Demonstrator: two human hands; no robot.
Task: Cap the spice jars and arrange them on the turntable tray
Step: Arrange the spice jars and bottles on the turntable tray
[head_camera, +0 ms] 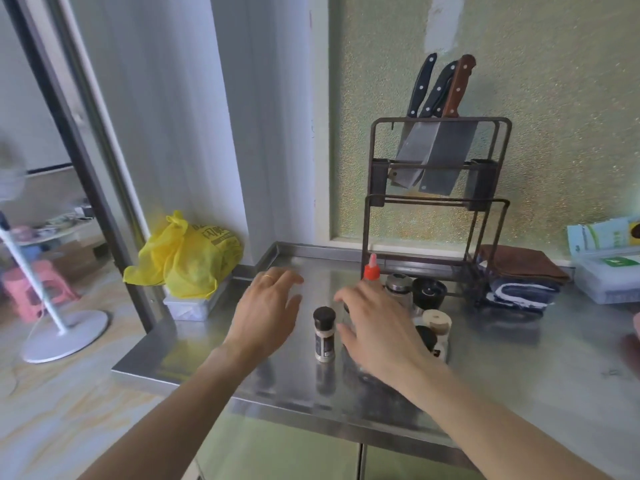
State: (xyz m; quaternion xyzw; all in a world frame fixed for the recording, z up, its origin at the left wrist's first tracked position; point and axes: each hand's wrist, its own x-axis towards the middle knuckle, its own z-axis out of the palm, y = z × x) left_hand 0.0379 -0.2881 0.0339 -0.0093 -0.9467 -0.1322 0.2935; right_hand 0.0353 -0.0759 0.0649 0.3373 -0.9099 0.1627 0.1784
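A small spice jar with a black cap (324, 336) stands upright on the steel counter (519, 368), between my two hands. My left hand (268, 311) hovers to its left, fingers spread, holding nothing. My right hand (375, 327) reaches over a cluster of jars to the jar's right, fingers apart; what lies under its palm is hidden. In that cluster I see a red-nozzle bottle (372, 271), a steel-capped jar (399, 287), a black grinder (429, 292), a cork-topped jar (437, 322) and a black-capped jar (429, 339). The turntable tray beneath them is mostly hidden.
A knife rack (436, 202) with several knives stands behind the jars. Folded cloths (519, 278) lie to the right, with clear boxes (609, 275) beyond. A yellow plastic bag (188, 258) sits on a box at the counter's left end. The counter's front edge is near.
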